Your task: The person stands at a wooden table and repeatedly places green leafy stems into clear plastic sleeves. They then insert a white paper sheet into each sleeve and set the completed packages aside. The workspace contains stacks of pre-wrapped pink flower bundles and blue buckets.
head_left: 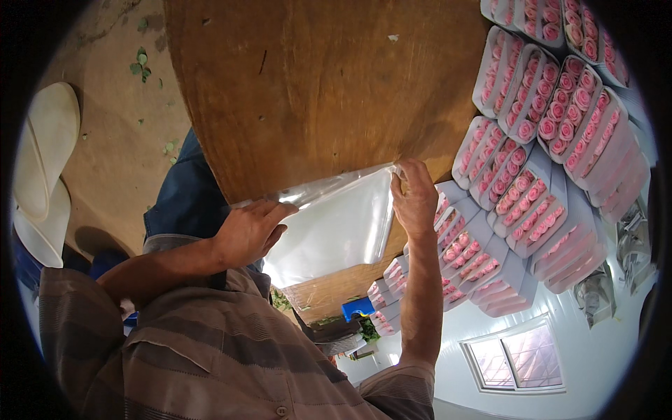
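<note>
A flat pile of clear plastic sheets (329, 234) lies on the wooden table (329, 84), reaching over toward my body. My right hand (414, 196) pinches the far right corner of the top sheet between thumb and fingers. On the far left edge of the same plastic, my left hand (248, 231) has its fingers bent over the film, the thumb lower down. Between the hands the sheet's far edge is slightly raised and wrinkled, and light glares off it.
Cardboard-wrapped bunches of pink roses (521, 98) are stacked along the table's right side. A blue object (358, 308) sits near green leaves at the lower middle. White plastic chairs (49, 154) stand on the left floor, where loose leaves (141, 64) lie. A window (514, 355) shows lower right.
</note>
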### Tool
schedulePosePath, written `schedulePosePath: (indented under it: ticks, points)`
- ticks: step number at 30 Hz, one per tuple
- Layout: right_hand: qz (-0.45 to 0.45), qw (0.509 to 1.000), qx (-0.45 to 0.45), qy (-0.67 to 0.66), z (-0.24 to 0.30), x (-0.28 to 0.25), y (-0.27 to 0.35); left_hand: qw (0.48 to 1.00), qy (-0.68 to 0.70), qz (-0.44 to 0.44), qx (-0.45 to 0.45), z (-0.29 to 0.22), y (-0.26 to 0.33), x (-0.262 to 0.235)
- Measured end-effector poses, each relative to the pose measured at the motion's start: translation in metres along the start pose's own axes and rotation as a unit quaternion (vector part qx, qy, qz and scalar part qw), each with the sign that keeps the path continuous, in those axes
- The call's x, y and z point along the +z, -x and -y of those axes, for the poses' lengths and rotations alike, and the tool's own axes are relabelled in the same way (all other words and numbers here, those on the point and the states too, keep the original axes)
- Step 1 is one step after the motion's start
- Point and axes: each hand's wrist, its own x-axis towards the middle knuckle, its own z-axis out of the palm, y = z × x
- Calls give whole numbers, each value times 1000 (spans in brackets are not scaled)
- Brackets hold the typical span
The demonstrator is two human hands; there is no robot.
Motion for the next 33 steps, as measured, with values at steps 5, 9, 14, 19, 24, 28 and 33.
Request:
schedulePosePath:
  ticks: [5,9,14,19,24,28,33]
  points:
    - [17,999,-14,36,6,-8,-3,995,64,36,-73,-3,-10,-3]
    - [45,998,-2,31,7,-14,-1,997,-15,33,-64,-9,-19,1]
    - [43,999,-16,-16,-7,-9,7,997,20,30,-61,-8,-24,9]
    - [23,996,27,-86,-11,-3,10,996,38,52,-63,-9,-27,9]
    - [44,998,-14,-52,2,-17,8,989,107,46,-89,-14,-23,9]
    - [49,996,-24,-65,-2,-24,16,987,109,60,-103,-11,-21,7]
    - [44,996,-44,-59,-1,-29,16,980,149,50,-124,3,-26,9]
